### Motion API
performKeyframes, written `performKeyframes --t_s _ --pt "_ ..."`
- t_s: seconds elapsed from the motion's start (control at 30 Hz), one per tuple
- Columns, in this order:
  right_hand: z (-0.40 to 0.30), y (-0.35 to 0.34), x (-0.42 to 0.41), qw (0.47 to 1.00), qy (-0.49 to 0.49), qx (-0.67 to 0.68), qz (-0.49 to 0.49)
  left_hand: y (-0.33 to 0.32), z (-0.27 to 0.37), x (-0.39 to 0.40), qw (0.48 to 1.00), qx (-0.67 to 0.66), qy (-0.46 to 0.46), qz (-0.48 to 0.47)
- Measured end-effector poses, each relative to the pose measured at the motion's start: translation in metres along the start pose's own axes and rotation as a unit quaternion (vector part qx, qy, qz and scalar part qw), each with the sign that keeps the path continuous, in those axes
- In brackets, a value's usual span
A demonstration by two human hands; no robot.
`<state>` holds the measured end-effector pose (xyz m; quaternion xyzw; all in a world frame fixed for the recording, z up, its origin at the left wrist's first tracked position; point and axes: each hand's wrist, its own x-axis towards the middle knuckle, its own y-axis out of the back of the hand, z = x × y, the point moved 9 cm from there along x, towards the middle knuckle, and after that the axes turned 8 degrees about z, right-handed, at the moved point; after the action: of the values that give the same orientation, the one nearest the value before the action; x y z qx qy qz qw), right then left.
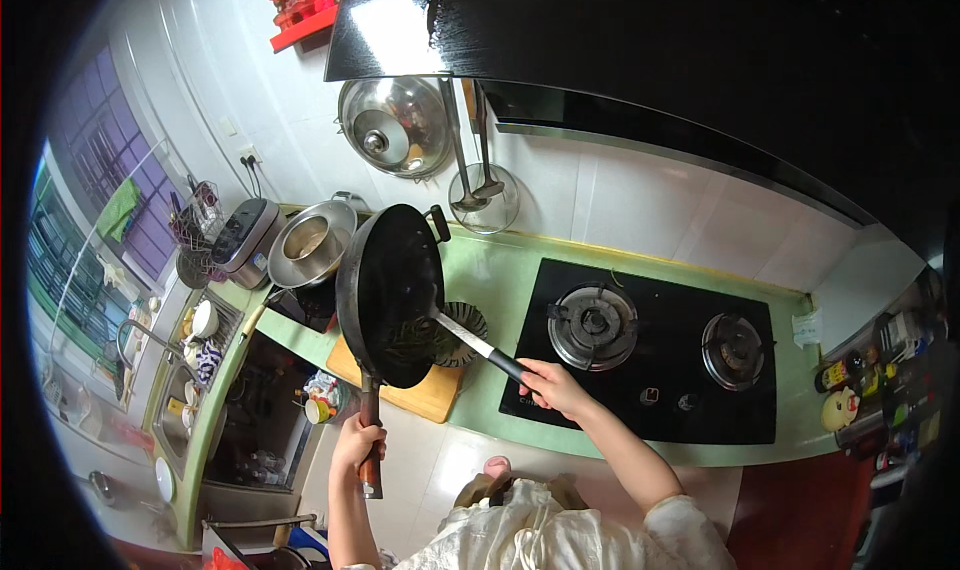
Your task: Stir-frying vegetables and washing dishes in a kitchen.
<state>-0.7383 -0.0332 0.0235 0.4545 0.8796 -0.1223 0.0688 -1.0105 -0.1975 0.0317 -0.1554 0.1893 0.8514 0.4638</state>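
Observation:
My left hand (360,441) grips the wooden handle (370,457) of a black wok (401,270), which is tipped steeply on its side above the counter. In my right hand (551,388) is the black grip of a metal spatula (469,336); its blade reaches into the wok. Dark green food (409,342) lies along the wok's lower right side, though its kind is hard to make out. Just beyond the wok's rim a striped bowl (466,330) stands on the counter, partly hidden. Beneath the wok lies a wooden cutting board (431,397).
A black two-burner gas hob (660,285) takes up the right of the green counter (502,270). Overhead juts a dark range hood (600,37). Ladles (471,195) and a pot lid (397,127) hang on the wall. Left are a rice cooker (244,240), a pan (337,240) and a sink (176,427).

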Motion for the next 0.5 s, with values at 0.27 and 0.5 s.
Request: performKeyframes --t_s 0.27,0.5 --pt "0.001 -0.022 0.032 0.998 -0.021 -0.021 -0.050 -0.009 0.010 0.004 1.000 0.002 -0.017 -0.025" --pt "0.010 0.007 0.050 0.985 -0.012 -0.170 0.000 -0.017 0.013 0.012 1.000 -0.001 -0.009 -0.028"
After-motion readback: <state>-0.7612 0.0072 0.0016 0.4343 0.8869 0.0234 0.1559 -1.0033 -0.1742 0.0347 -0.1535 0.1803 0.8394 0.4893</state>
